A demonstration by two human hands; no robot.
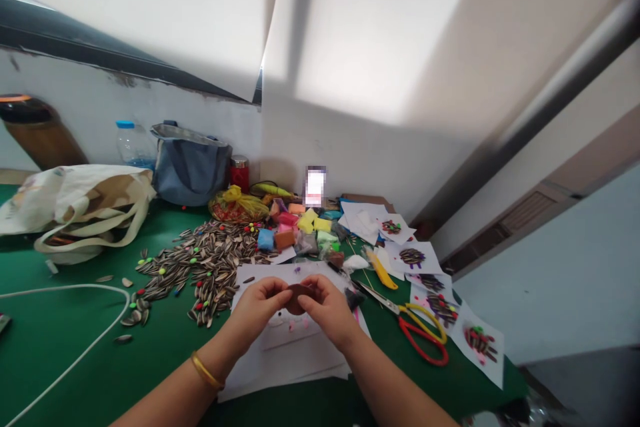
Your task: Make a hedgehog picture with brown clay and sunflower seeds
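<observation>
Between my two hands is a flat brown disc of what looks like modelling clay, held over the white paper. My left hand pinches its left edge with thumb and fingers. On the opposite edge, my right hand grips it the same way. Small pink bits and tiny white and dark pieces lie on the paper just below the disc. A heap of striped sunflower seeds, dotted with small coloured balls, spreads to the left of the paper.
Scissors with red and yellow handles and a yellow cutter lie to the right. Cards with seed figures line the right edge. Coloured clay packs, a blue bag and a cream tote stand behind. A white cable curves at left.
</observation>
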